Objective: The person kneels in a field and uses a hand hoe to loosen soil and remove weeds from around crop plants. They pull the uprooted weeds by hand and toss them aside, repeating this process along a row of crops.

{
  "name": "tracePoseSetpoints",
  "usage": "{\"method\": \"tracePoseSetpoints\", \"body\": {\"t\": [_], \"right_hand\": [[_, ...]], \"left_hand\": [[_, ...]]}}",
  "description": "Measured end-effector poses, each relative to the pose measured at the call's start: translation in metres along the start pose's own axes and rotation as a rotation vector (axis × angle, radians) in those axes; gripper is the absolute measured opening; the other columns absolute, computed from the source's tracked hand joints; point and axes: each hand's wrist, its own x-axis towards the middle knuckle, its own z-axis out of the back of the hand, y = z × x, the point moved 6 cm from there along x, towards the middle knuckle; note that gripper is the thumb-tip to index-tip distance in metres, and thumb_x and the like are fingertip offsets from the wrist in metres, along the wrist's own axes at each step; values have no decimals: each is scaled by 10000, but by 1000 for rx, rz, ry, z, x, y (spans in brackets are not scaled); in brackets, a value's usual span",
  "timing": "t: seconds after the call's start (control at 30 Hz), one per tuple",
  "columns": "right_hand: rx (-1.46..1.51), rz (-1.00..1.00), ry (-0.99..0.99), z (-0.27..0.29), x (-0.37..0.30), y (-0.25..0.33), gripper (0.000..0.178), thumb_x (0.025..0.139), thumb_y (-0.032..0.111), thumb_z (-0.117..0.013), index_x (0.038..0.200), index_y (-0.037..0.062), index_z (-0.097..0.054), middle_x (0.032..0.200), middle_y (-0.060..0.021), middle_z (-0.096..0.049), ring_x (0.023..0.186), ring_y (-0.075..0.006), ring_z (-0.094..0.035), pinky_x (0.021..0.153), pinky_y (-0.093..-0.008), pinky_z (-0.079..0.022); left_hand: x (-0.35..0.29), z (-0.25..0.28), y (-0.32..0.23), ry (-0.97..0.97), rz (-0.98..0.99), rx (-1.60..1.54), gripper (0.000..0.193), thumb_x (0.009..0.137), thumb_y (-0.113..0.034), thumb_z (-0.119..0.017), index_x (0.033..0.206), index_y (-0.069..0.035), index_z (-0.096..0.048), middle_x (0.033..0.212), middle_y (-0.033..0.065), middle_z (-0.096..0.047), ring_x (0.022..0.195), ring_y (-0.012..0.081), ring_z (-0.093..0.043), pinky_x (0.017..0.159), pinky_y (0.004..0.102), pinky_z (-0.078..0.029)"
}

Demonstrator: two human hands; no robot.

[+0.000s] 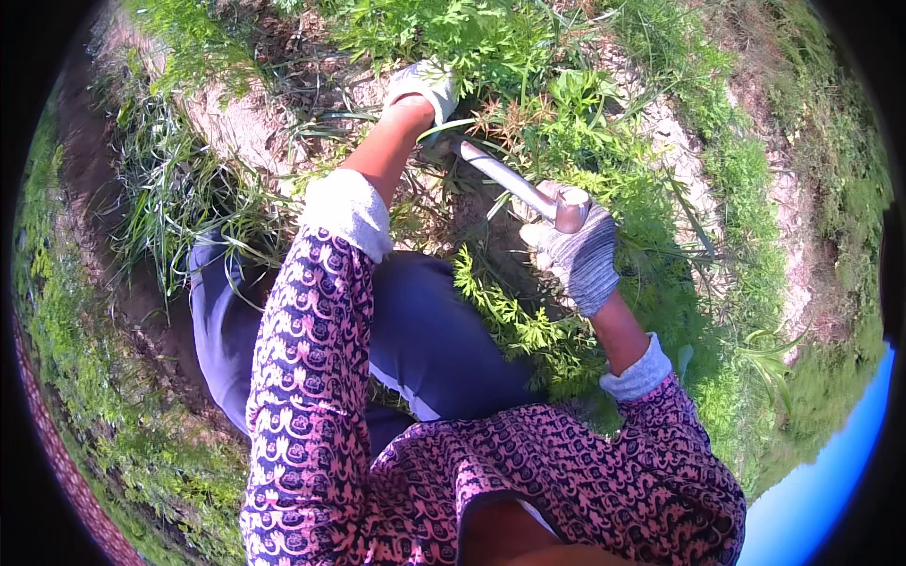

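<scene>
My right hand (578,253), in a grey knit glove, is closed around the top end of a pale metal tool handle (505,179). The handle slants up and left into the plants, and its working end is hidden among the stems. My left hand (422,85), in a white glove, reaches farther out and grips a clump of green weeds (472,38) near the soil. Both arms wear pink and dark patterned sleeves with pale cuffs.
My knees in dark blue trousers (425,330) are bent below the hands. Leafy green plants (528,330) and long grass (179,198) surround them. Bare pale soil (236,127) shows at upper left, and a dirt strip (788,217) runs at right.
</scene>
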Motion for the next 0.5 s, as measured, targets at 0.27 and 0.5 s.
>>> {"method": "tracePoseSetpoints", "body": {"t": [0.27,0.5], "right_hand": [[-136,263,-60,1,-33,3,466,706,26,-741,1135,16,-560,928,-93,-630,620,-115,-572,507,-260,-474],[-7,90,-31,-19,-4,2,348,757,76,-710,1064,-18,-576,862,-76,-629,694,-138,-597,628,-286,-503]], "left_hand": [[1,-12,16,4,10,-25,298,840,-275,-484,963,-92,-685,991,147,-681,914,298,-665,760,390,-528],[-19,15,12,-41,-58,43,292,844,-231,-466,966,-98,-695,984,150,-682,876,290,-671,707,389,-539]]}}
